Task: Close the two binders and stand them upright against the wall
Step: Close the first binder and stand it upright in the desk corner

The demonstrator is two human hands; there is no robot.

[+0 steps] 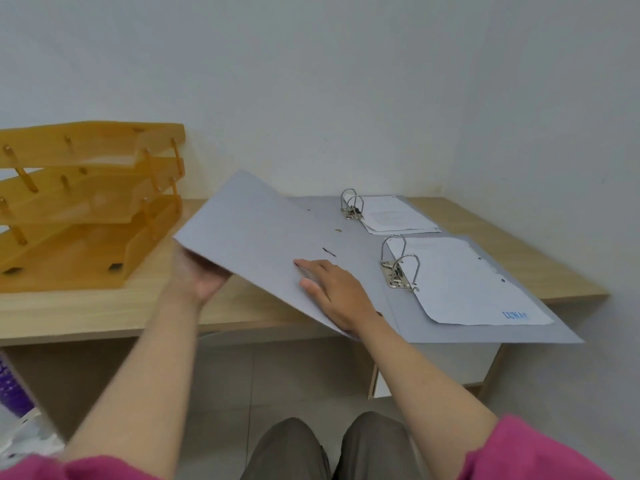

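Two grey lever-arch binders lie open on the wooden desk. The near binder (pixel 478 330) holds white paper on its metal rings (pixel 398 268). Its left cover (pixel 256 233) is raised off the desk. My left hand (pixel 199 275) grips that cover's left edge from underneath. My right hand (pixel 336 292) rests flat on the cover's inner face, fingers spread. The far binder (pixel 311 206) lies behind it, partly hidden by the raised cover, with its rings (pixel 353 204) and paper showing near the wall (pixel 346 98).
An amber plastic three-tier letter tray (pixel 86 209) stands on the desk (pixel 104 306) at the left. The wall corner is at the back right. The desk's front edge runs below my hands; my knees are beneath it.
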